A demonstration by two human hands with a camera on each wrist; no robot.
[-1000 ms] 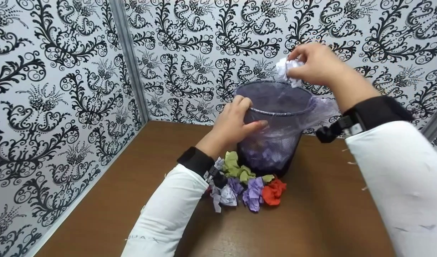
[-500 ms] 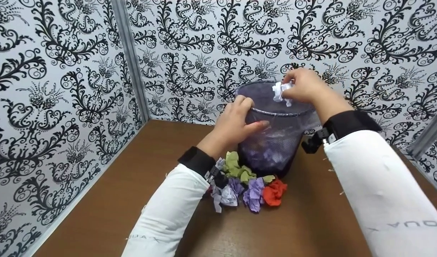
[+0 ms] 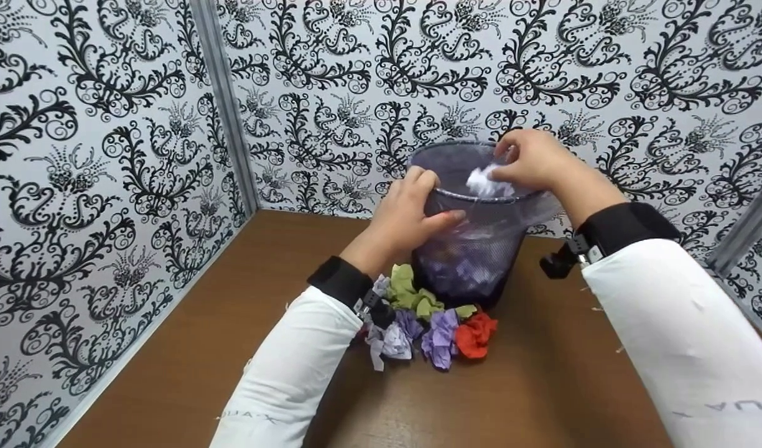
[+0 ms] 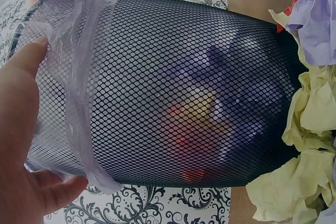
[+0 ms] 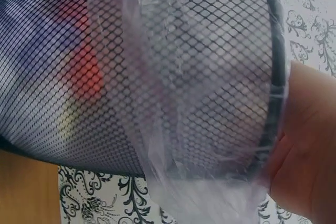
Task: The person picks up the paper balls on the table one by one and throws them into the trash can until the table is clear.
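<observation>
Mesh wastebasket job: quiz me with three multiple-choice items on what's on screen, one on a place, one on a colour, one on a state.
1. Where is the white crumpled paper?
A. flat on the table
B. over the mouth of the mesh wastebasket, in the right hand
C. under the left sleeve

2. What colour is the paper ball farthest right in the pile in front of the basket?
A. red
B. blue
C. black

3. What is the left hand doing?
A. hanging free above the table
B. holding the basket rim in its grip
C. pinching a green paper ball

Answers:
1 B: the head view shows the right hand's fingers pinching it just inside the rim.
2 A: it lies beside the purple ball.
3 B: its fingers curl over the rim, thumb on the mesh.
</observation>
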